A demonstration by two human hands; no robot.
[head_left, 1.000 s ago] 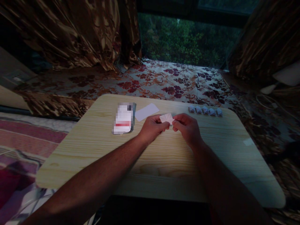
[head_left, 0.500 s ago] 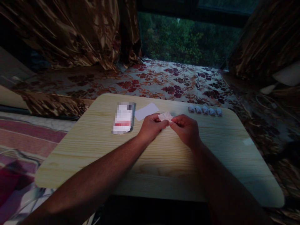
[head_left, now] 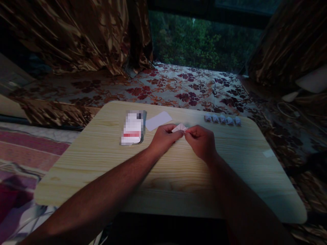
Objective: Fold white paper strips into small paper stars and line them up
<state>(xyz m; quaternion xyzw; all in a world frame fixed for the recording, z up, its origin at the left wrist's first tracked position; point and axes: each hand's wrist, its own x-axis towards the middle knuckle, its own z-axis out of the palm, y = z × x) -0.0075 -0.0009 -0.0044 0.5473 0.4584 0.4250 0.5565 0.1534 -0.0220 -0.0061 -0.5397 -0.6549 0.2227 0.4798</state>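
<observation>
A small pale piece of folded paper (head_left: 179,128), with crease lines across its face, is held between both hands above the wooden table (head_left: 153,170). My left hand (head_left: 165,136) pinches its left and lower edge, thumb along the front. At the paper's right corner, my right hand (head_left: 201,139) has thumb and forefinger pressed together on it. The fingers behind the paper are hidden. Just beyond my left hand lies a flat pale paper strip (head_left: 158,120). Several small folded paper pieces (head_left: 222,119) stand in a row at the table's far right.
A blurred-out white object with a red band (head_left: 131,129), perhaps a phone, lies on the table's left. A white scrap (head_left: 268,153) is near the right edge. Past the table is a ledge with flowered cloth (head_left: 189,85), and a striped bed cover (head_left: 30,146) is at left.
The folded paper tilts a little lower between my fingers, and my right fingers have shifted slightly at its corner. The whole view has moved slightly; both hands keep their grip.
</observation>
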